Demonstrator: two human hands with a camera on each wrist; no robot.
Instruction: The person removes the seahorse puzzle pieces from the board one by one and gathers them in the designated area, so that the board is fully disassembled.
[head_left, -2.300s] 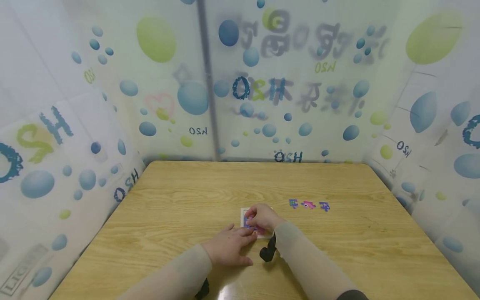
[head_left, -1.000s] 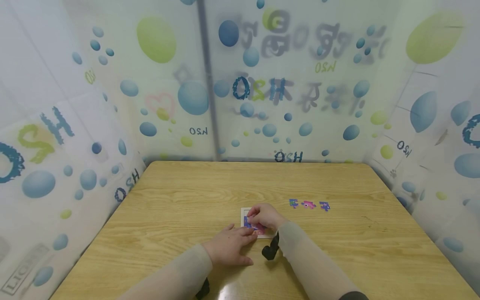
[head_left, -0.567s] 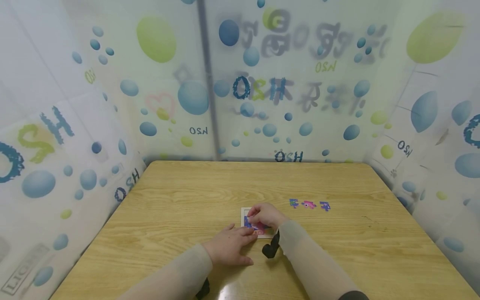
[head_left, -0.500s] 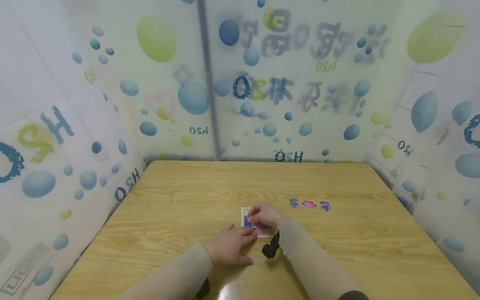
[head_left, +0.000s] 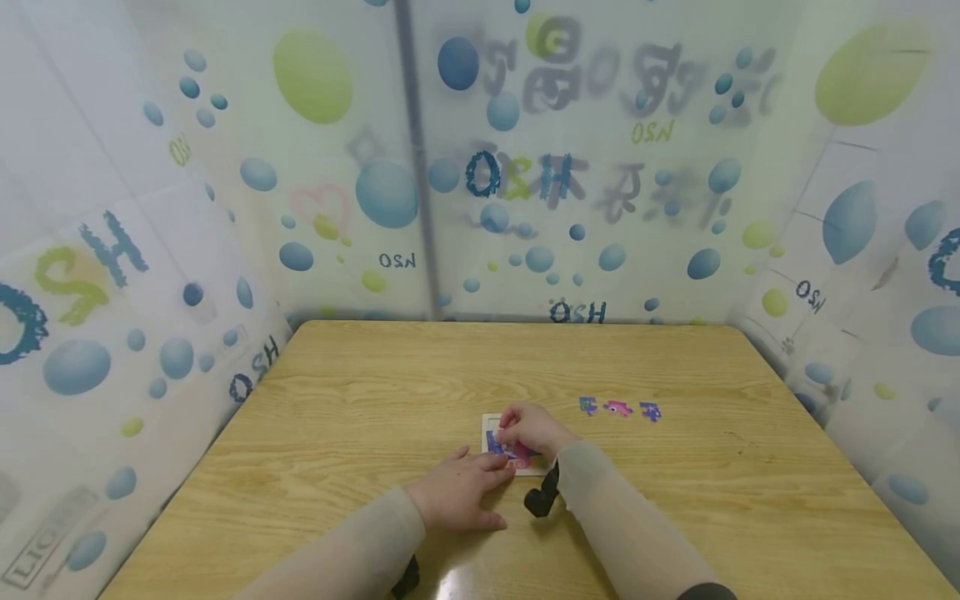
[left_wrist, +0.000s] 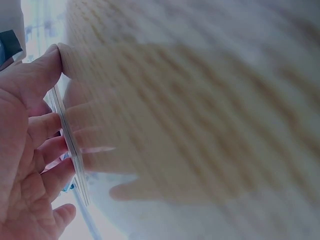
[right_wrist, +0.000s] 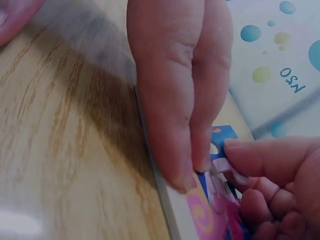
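A small white-rimmed jigsaw tray (head_left: 491, 417) lies on the table, partly filled with purple and pink pieces. My left hand (head_left: 459, 493) is spread flat, its fingertips on the tray's near edge. Over the tray, my right hand (head_left: 534, 430) pinches a puzzle piece; in the right wrist view this blue and pink jigsaw piece (right_wrist: 223, 133) sits tilted at the thumb and fingers, its lower edge lifted. A pink piece with a swirl (right_wrist: 201, 214) lies beside it in the tray. The right hand covers much of the tray in the head view.
Three loose pieces lie in a row on the wooden table (head_left: 375, 375) to the right: a purple-green piece (head_left: 587, 406), a pink piece with an eye (head_left: 617, 409) and a purple piece (head_left: 650, 412). Patterned curtains (head_left: 510, 250) stand behind and at both sides.
My right hand has shifted slightly right over the tray and, just now, lifted a little, with the pinched piece turning and tilting. The left hand and the three loose pieces have stayed put.
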